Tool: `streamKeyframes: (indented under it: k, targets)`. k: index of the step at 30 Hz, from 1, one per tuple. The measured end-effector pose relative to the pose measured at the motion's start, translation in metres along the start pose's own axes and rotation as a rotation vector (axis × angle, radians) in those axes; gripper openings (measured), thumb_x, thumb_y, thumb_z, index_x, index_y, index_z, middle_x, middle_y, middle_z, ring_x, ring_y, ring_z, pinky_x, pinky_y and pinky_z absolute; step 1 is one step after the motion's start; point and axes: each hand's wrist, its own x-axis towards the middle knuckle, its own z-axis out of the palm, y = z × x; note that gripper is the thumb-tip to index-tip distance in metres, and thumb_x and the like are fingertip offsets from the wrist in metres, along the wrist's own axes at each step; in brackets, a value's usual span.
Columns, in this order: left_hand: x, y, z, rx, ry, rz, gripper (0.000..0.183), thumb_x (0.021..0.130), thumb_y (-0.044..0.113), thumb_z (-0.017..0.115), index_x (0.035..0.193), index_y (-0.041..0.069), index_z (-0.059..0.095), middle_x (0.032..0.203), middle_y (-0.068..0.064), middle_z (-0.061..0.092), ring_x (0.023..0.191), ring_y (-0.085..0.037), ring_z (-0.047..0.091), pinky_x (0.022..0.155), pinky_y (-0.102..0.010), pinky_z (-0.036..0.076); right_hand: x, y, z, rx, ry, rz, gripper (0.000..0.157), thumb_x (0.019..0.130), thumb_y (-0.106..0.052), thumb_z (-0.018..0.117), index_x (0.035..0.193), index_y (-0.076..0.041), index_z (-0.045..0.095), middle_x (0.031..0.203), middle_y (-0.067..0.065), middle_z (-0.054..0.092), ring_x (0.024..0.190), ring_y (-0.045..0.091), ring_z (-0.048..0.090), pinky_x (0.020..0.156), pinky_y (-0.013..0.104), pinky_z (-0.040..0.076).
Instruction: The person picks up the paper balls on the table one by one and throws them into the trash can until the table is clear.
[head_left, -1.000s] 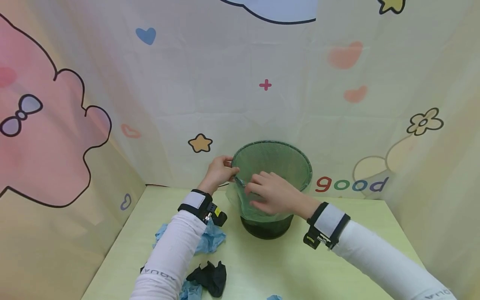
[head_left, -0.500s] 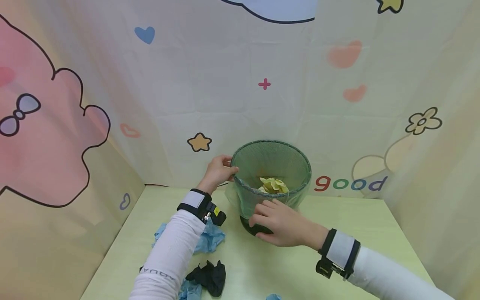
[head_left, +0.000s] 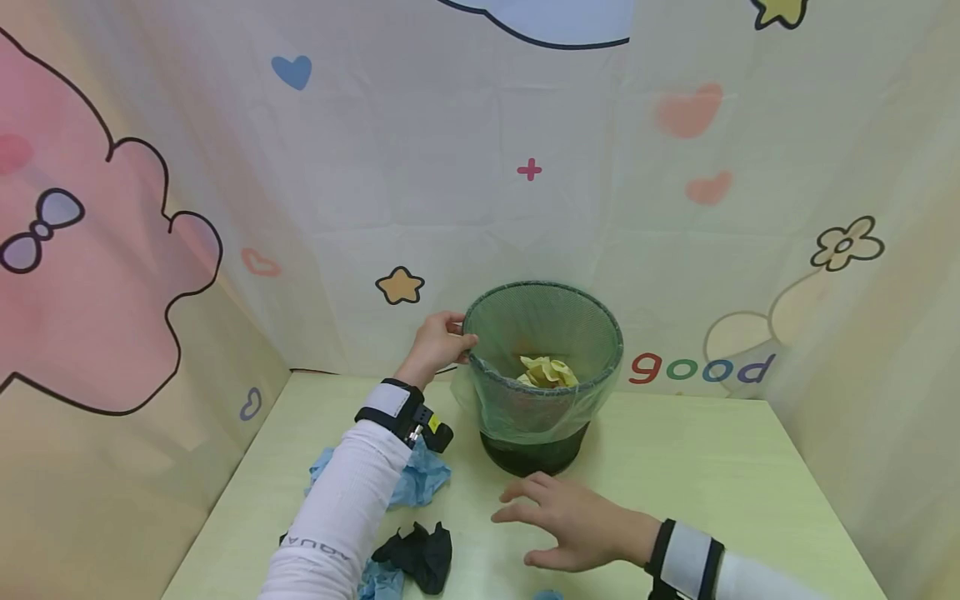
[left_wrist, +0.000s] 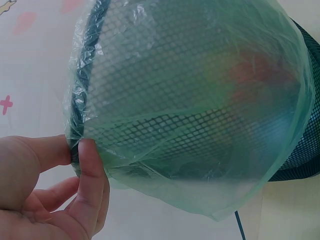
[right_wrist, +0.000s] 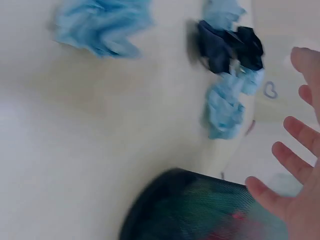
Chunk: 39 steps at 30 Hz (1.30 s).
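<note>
A dark mesh wastebasket (head_left: 532, 458) stands upright at the back of the table, lined with a thin green plastic bag (head_left: 517, 417) folded over its rim. Crumpled yellow paper (head_left: 549, 372) lies inside; a reddish patch (left_wrist: 257, 72) shows through the bag in the left wrist view. My left hand (head_left: 437, 346) pinches the bag-covered rim at the left, thumb and fingers on either side. In front of the wastebasket, my right hand (head_left: 566, 525) hovers over the table with fingers spread and holds nothing. Close to it, a crumpled blue piece (head_left: 548, 595) is cut by the bottom edge.
Crumpled light-blue paper (head_left: 422, 479) lies left of the wastebasket, partly behind my left forearm. A black crumpled piece (head_left: 420, 557) rests nearer, beside another blue one (head_left: 381, 581). A printed cloth (head_left: 450, 167) hangs right behind the table.
My right hand has drawn back from the wastebasket's opening toward the table front, its fingers spreading. The yellow paper inside has come into view. My left hand has stayed on the rim.
</note>
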Motion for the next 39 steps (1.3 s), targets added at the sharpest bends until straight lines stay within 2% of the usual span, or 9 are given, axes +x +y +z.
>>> streamKeyframes:
  k: [5, 10, 18, 23, 25, 31, 34, 37, 39]
  targets:
    - [0.0, 0.0, 0.0, 0.0, -0.007, -0.005, 0.052, 0.087, 0.008, 0.063, 0.133, 0.001, 0.043, 0.12, -0.019, 0.051, 0.07, -0.015, 0.057, 0.073, -0.036, 0.057, -0.016, -0.006, 0.02, 0.063, -0.122, 0.054, 0.049, 0.091, -0.051, 0.046, 0.137, -0.038, 0.036, 0.135, -0.004, 0.044, 0.118, 0.016, 0.045, 0.091, 0.039, 0.048]
    - [0.001, -0.001, 0.0, 0.004, -0.01, -0.008, 0.051, 0.087, 0.01, 0.064, 0.133, 0.003, 0.043, 0.12, -0.017, 0.051, 0.07, -0.015, 0.058, 0.075, -0.038, 0.057, -0.027, -0.01, 0.038, 0.165, -0.207, 0.092, 0.053, 0.089, -0.056, 0.045, 0.138, -0.039, 0.035, 0.138, -0.005, 0.04, 0.118, 0.017, 0.043, 0.091, 0.037, 0.049]
    - [0.002, -0.001, -0.001, 0.001, -0.013, -0.014, 0.052, 0.087, 0.01, 0.064, 0.134, 0.004, 0.043, 0.121, -0.017, 0.05, 0.072, -0.016, 0.059, 0.073, -0.035, 0.057, -0.035, -0.019, 0.065, 0.113, -0.19, 0.031, 0.046, 0.093, -0.051, 0.04, 0.136, -0.033, 0.04, 0.136, -0.001, 0.043, 0.118, 0.016, 0.043, 0.083, 0.029, 0.05]
    - [0.002, -0.001, -0.001, 0.0, -0.014, -0.017, 0.051, 0.087, 0.011, 0.064, 0.134, 0.004, 0.043, 0.121, -0.017, 0.05, 0.071, -0.015, 0.059, 0.074, -0.036, 0.057, -0.04, -0.027, 0.083, 0.315, -0.271, 0.312, 0.046, 0.091, -0.057, 0.04, 0.131, -0.034, 0.045, 0.131, -0.005, 0.047, 0.11, 0.01, 0.048, 0.081, 0.03, 0.05]
    - [0.002, -0.001, -0.001, 0.0, -0.015, -0.02, 0.052, 0.087, 0.011, 0.064, 0.134, 0.004, 0.043, 0.121, -0.017, 0.05, 0.07, -0.015, 0.058, 0.075, -0.037, 0.057, -0.042, -0.03, 0.091, 0.345, -0.256, 0.368, 0.048, 0.091, -0.059, 0.039, 0.131, -0.033, 0.045, 0.129, -0.008, 0.049, 0.109, 0.008, 0.049, 0.081, 0.03, 0.049]
    - [0.002, -0.002, -0.001, 0.0, -0.014, -0.016, 0.052, 0.087, 0.01, 0.063, 0.134, 0.003, 0.043, 0.122, -0.017, 0.05, 0.07, -0.015, 0.058, 0.075, -0.038, 0.057, -0.05, -0.032, 0.113, 0.046, -0.154, 0.157, 0.044, 0.094, -0.055, 0.034, 0.134, -0.036, 0.041, 0.133, -0.02, 0.044, 0.119, 0.007, 0.046, 0.075, 0.022, 0.049]
    - [0.002, -0.002, 0.0, -0.005, -0.013, -0.014, 0.052, 0.087, 0.01, 0.063, 0.134, 0.003, 0.043, 0.122, -0.017, 0.05, 0.071, -0.015, 0.058, 0.076, -0.039, 0.056, -0.055, -0.027, 0.126, -0.046, -0.069, 0.095, 0.04, 0.096, -0.05, 0.036, 0.133, -0.034, 0.043, 0.132, -0.02, 0.045, 0.117, 0.007, 0.048, 0.071, 0.019, 0.048]
    - [0.002, -0.003, -0.001, -0.006, -0.012, -0.01, 0.051, 0.087, 0.01, 0.063, 0.133, 0.003, 0.043, 0.121, -0.017, 0.05, 0.07, -0.015, 0.058, 0.075, -0.038, 0.057, -0.059, -0.022, 0.134, -0.074, -0.022, 0.093, 0.039, 0.097, -0.048, 0.037, 0.13, -0.032, 0.047, 0.128, -0.017, 0.048, 0.114, 0.008, 0.05, 0.068, 0.019, 0.046]
    - [0.002, -0.003, -0.001, -0.006, -0.01, -0.009, 0.051, 0.087, 0.01, 0.063, 0.133, 0.003, 0.044, 0.121, -0.017, 0.05, 0.07, -0.015, 0.058, 0.071, -0.034, 0.057, -0.06, -0.02, 0.135, -0.014, -0.026, 0.157, 0.039, 0.095, -0.05, 0.038, 0.128, -0.031, 0.048, 0.124, -0.013, 0.052, 0.11, 0.007, 0.051, 0.067, 0.02, 0.046]
